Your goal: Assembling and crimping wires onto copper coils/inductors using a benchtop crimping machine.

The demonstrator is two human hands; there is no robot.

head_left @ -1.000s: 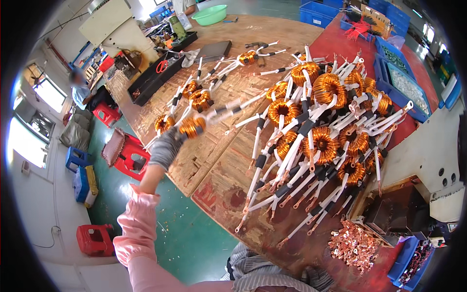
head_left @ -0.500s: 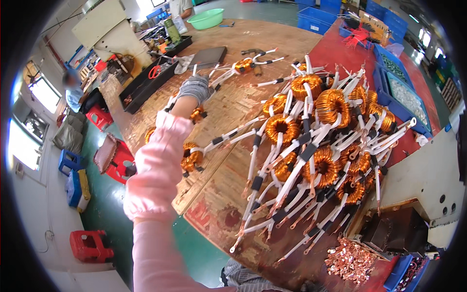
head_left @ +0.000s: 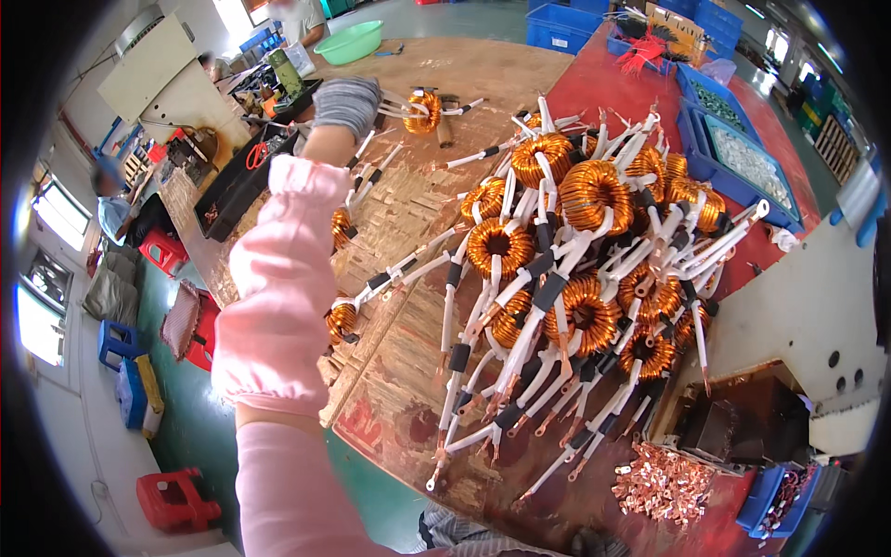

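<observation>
My left hand (head_left: 345, 104), in a grey knitted glove and below a pink sleeve, reaches to the far left of the wooden table. Its back is toward me and its fingers are hidden, so I cannot tell whether it grips anything. Right beside it are white leads of a copper-wound ring coil (head_left: 423, 111). Nearer on the table are another ring coil (head_left: 342, 317) with white and black-banded leads and a partly covered coil (head_left: 342, 226). A big heap of such coils (head_left: 594, 195) fills the right side, leads pointing toward me. My right hand is not in view.
Loose copper terminals (head_left: 661, 485) are piled at the near right, by a machine (head_left: 756, 418). Blue trays of small parts (head_left: 752, 162) stand at the far right. Beyond my hand are a black tray (head_left: 232, 190) and a green basin (head_left: 351, 43). People sit and stand farther off.
My left hand has moved farther across the table, from the nearer coils to beside the far coil's leads. The whole view has shifted slightly; the heap looks unchanged.
</observation>
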